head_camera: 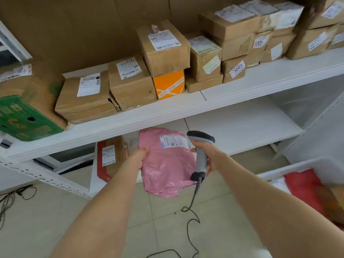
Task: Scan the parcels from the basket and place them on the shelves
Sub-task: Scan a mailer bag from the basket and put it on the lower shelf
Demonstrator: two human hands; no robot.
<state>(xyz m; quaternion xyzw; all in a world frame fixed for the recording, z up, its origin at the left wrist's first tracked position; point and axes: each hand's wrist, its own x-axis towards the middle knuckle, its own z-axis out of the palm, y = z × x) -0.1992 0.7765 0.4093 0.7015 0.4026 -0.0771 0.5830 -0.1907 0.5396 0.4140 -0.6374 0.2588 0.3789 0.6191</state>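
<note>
1 parcel (305, 189) in basket (279, 171); left hand (138, 157): pink parcel (163, 164); right hand (209, 155): scanner (200, 138)

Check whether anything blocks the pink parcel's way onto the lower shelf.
Nothing visible does. The left hand holds the pink parcel before the lower shelf, whose board behind it is bare. A brown parcel stands on that shelf further left, off the path.
</note>
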